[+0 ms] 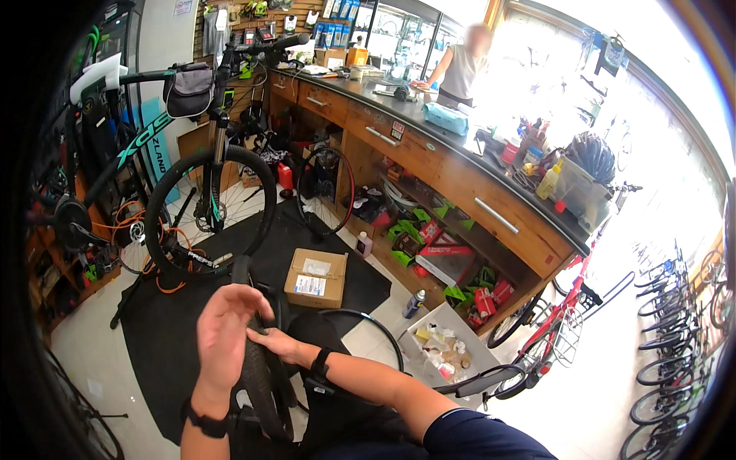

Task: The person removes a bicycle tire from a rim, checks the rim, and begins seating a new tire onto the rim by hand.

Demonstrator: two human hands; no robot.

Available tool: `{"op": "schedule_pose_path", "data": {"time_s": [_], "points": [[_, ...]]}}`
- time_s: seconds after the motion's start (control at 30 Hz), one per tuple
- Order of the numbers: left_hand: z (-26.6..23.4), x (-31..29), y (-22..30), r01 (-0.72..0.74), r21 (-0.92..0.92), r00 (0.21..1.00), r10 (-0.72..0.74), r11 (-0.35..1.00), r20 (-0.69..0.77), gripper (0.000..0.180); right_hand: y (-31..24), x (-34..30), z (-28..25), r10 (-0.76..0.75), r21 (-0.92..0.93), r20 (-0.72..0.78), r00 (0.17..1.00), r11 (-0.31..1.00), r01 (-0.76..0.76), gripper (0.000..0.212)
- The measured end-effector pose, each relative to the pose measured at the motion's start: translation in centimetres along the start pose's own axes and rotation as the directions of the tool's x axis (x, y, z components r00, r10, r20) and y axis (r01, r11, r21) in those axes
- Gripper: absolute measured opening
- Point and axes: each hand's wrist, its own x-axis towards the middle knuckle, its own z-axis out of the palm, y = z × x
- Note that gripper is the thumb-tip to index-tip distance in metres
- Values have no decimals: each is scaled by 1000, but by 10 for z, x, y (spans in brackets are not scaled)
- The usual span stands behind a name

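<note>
Ahead of my grip a black and teal bicycle (176, 176) stands on a black floor mat (253, 253), a grey bag (188, 92) hanging near its handlebar. Just beyond my grip, on that mat, sits a cardboard box (315, 277). Off to my right a long wooden table (475, 180) runs away from me, with a yellow bottle (547, 181) and a black helmet (592, 156) on top. A person in a grey top (462, 69) leans at its far end. A red bicycle (548, 326) leans against its near end.
</note>
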Motion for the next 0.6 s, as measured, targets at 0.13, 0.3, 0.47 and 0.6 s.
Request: {"op": "schedule_pose_path", "data": {"time_s": [0.13,0.3,0.47,0.6], "points": [[43,-15,109,-46,-495,901,251,868,355,24,-15,-8,33,69,-43,16,998,997,-68,65],[68,2,150,245,-625,603,388,741,697,38,-9,-7,18,91,0,56,994,996,-92,64],[63,-11,152,275,-667,634,391,692,667,41,-9,-4,12,105,-12,1,994,994,-105,63],[55,-21,155,272,-674,648,388,686,656,44,-11,-7,18,145,-7,3,989,989,-145,63]]}}
